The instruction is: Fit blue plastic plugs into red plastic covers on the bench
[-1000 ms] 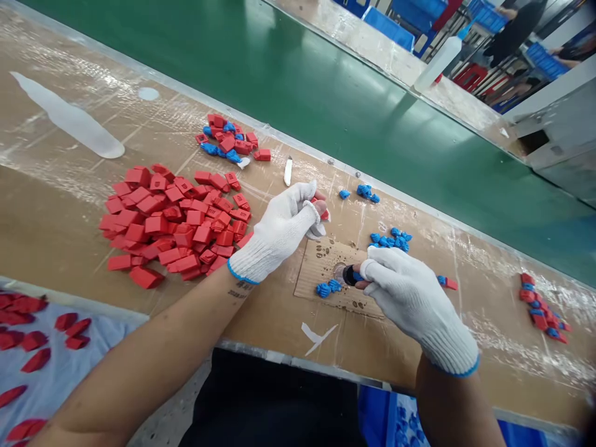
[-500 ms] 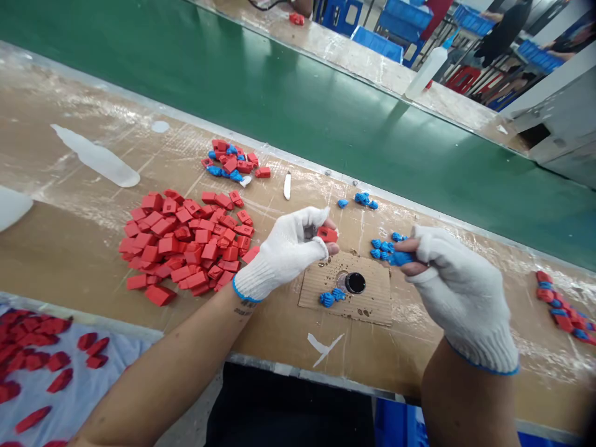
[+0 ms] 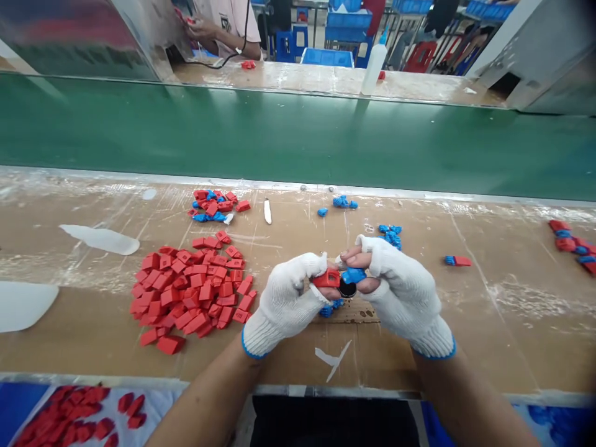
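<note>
My left hand, in a white fingerless glove, pinches a red plastic block with a slotted face. My right hand, gloved the same way, holds a small blue plastic piece close beside the block; I cannot tell whether the two touch. Just under the fingers is a small round cup of dark liquid, on a piece of cardboard partly hidden by the hands. Several blue pieces lie on that cardboard, and more blue pieces lie behind my right hand.
A large heap of red blocks lies to the left, with a smaller red and blue pile behind it. Joined red and blue pieces lie to the right. Beyond the table runs a green conveyor belt; a white bottle and a person are across it.
My hands have come together, bringing the blue piece beside the red block above the cup. The view has levelled and shifted, now showing a joined red and blue piece on the right.
</note>
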The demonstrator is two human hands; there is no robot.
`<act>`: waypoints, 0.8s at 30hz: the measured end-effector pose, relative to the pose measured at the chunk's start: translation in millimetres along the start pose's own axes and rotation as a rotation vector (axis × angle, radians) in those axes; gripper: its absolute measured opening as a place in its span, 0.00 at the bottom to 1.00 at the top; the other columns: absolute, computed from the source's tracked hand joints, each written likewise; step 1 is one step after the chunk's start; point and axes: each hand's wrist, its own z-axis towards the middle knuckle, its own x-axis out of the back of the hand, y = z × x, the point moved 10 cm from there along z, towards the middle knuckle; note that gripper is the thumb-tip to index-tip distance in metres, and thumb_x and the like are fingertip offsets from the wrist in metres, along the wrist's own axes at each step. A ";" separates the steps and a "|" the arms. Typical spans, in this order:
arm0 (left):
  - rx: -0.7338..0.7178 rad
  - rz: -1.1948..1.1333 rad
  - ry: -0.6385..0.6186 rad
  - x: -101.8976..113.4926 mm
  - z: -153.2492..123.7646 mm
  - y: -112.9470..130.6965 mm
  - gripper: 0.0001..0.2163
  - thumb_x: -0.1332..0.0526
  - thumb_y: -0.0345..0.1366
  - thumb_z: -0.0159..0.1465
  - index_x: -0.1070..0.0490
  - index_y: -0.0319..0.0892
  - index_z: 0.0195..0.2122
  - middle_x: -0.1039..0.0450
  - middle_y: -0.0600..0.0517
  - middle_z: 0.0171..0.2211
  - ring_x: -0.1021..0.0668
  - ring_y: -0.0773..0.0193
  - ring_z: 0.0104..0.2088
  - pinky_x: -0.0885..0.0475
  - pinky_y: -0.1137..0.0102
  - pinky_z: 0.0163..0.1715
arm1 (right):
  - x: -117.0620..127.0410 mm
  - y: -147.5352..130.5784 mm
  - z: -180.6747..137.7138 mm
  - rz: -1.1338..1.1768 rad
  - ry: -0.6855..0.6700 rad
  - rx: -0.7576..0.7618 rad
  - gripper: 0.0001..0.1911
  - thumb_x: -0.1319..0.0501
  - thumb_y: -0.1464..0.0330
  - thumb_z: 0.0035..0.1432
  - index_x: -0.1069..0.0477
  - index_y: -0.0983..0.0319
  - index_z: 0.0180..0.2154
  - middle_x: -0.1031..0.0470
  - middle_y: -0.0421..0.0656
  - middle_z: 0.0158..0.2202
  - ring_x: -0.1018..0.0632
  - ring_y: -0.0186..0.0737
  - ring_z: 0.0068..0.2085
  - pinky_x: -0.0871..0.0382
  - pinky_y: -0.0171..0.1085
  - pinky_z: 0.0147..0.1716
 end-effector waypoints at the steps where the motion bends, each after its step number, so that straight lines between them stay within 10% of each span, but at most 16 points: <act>1: -0.037 0.044 0.030 2.3 -0.9 3.4 0.06 0.30 0.40 0.67 0.20 0.44 0.38 0.17 0.51 0.32 0.19 0.63 0.29 0.23 0.69 0.32 | -0.7 -3.2 1.4 -0.014 0.004 0.015 0.06 0.36 0.61 0.76 0.22 0.55 0.45 0.17 0.44 0.43 0.15 0.45 0.45 0.17 0.46 0.50; 11: -0.306 0.381 0.222 9.8 -14.1 27.1 0.03 0.31 0.30 0.65 0.20 0.46 0.37 0.13 0.50 0.36 0.13 0.58 0.34 0.14 0.64 0.36 | -13.8 -21.2 6.3 -0.118 -0.014 0.042 0.08 0.34 0.68 0.71 0.30 0.56 0.36 0.23 0.41 0.32 0.18 0.43 0.36 0.22 0.40 0.33; 24: -0.215 0.200 0.105 7.8 -3.9 33.0 0.06 0.33 0.27 0.68 0.20 0.46 0.38 0.13 0.48 0.38 0.13 0.60 0.36 0.14 0.67 0.38 | -1.6 -23.4 10.7 -0.262 -0.046 0.018 0.11 0.34 0.70 0.71 0.30 0.55 0.33 0.24 0.40 0.29 0.20 0.41 0.32 0.23 0.39 0.31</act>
